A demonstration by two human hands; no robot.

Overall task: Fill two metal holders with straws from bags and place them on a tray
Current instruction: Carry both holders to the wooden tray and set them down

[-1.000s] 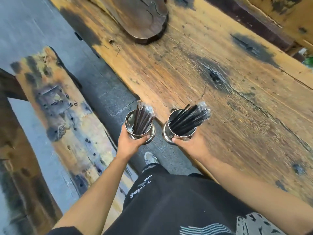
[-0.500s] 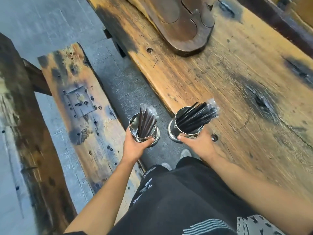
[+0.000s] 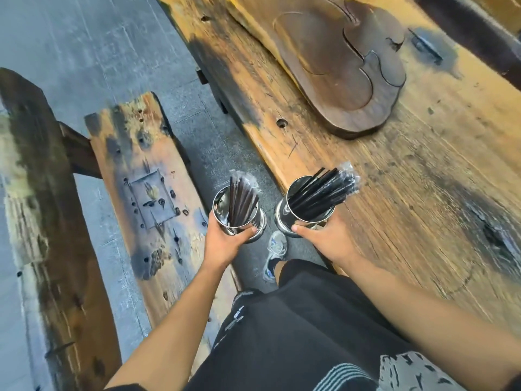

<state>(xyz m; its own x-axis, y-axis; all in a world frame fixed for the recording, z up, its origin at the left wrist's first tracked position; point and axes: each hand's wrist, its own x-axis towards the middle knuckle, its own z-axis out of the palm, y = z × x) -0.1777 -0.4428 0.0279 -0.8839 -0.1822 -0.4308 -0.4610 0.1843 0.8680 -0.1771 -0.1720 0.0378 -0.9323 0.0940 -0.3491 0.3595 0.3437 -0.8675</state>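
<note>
We have come further along the wooden table (image 3: 408, 221), and the dark carved tray (image 3: 338, 66) that sat cut off at the top edge a second ago now lies almost whole ahead of us. Our left hand (image 3: 225, 244) is wrapped around one metal holder (image 3: 238, 218), held over the gap between bench (image 3: 146, 193) and table; our right hand (image 3: 327, 238) grips the other holder (image 3: 307, 210) at the table's near edge. Both carry black straws (image 3: 324, 190), those on the right leaning toward the tray. The filling looks finished, so we judge only the placing remains, with the tray well apart from both holders.
</note>
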